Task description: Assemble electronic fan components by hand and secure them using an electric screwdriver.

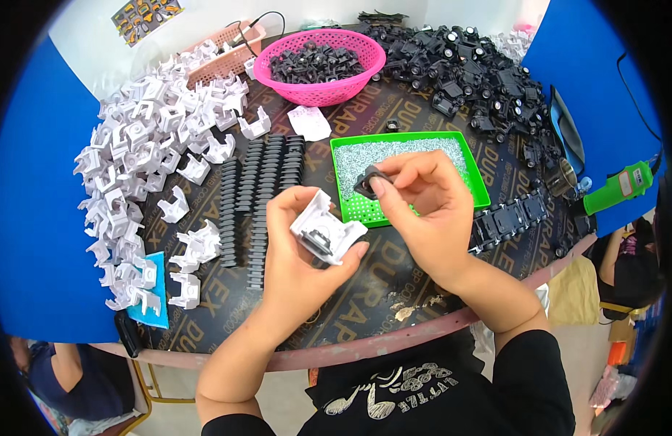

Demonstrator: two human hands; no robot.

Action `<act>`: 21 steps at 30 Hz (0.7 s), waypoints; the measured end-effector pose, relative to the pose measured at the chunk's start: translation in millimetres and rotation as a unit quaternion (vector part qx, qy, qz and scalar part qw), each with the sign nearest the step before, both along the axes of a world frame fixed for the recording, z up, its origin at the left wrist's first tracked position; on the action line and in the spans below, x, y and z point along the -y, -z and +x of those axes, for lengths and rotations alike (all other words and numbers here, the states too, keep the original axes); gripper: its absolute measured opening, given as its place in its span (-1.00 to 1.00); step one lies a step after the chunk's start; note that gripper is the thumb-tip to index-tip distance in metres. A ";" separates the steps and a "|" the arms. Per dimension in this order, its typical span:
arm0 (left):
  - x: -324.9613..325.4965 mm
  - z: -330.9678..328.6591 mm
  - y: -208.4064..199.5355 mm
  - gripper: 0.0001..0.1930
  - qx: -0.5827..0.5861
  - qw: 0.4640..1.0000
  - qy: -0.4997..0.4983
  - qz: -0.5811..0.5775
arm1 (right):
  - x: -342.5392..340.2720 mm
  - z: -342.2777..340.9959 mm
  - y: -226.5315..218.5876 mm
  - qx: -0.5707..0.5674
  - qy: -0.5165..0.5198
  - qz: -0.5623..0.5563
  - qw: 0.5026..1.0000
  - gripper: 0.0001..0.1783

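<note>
My left hand (292, 254) is closed around a white plastic housing (332, 225), its hollow side turned up. A dark round-edged piece (318, 242) sits inside that housing. Between thumb and fingers of my right hand (430, 211) is a small black plastic part (370, 182), held a little above and to the right of the housing, apart from it. Below the right hand lies a green tray (482, 190) with many small silvery screws (358, 156); its near left corner shows a perforated bottom. Rows of stacked black parts (250, 174) stand left of my left hand.
White housings (143, 123) are heaped along the left. A pink basket (307, 91) of black parts stands at the back. Black wheeled assemblies (488, 87) pile up at the back right. A green electric screwdriver (619, 190) is at the right edge. Other people sit at both lower sides.
</note>
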State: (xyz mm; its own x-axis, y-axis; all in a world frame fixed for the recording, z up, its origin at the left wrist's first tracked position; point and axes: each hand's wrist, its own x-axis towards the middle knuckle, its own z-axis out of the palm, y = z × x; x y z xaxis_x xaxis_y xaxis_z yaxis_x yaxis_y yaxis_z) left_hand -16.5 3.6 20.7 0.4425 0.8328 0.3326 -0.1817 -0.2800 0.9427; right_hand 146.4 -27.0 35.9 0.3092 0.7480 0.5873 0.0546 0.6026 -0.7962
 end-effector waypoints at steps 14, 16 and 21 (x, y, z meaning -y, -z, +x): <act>9.2 8.9 18.9 -0.26 -0.106 0.983 -0.118 0.091 | 5.4 -6.3 19.4 0.140 0.055 -0.015 0.989 -0.87; 7.2 7.6 19.1 -0.27 -0.153 0.964 -0.129 0.178 | 7.6 -5.7 20.7 0.259 0.085 0.017 0.962 -0.89; -2.2 0.5 18.9 -0.31 -0.124 0.981 -0.100 0.108 | 6.3 8.8 -0.1 0.284 -0.071 -0.145 0.945 -0.81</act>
State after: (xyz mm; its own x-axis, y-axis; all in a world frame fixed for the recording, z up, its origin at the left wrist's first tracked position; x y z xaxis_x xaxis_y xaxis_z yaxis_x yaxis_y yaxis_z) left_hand -15.9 5.8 1.8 0.3670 0.8334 0.4132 0.1239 -0.4840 0.8662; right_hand 155.2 -33.3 35.9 -0.1111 0.9132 0.3921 0.4578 0.3972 -0.7954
